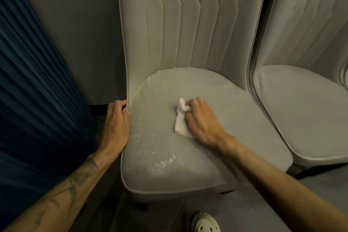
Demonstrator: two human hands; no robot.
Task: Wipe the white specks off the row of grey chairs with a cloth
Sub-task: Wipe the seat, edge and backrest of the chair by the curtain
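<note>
A grey padded chair [216, 84] with a tall quilted back fills the middle of the head view. My right hand [202, 120] presses a small white cloth [180, 118] flat on the middle of its seat. White specks [150, 151] lie scattered over the seat's left and front part, left of the cloth. My left hand [115, 124] grips the seat's left edge, fingers curled around the rim by the backrest. A second grey chair [305, 103] stands close on the right, its seat showing no specks that I can make out.
A dark blue pleated curtain [35, 84] hangs on the left, close to my left arm. A grey wall [75, 24] is behind the chairs. My foot in a pale perforated shoe [205, 224] stands on the grey floor before the chair.
</note>
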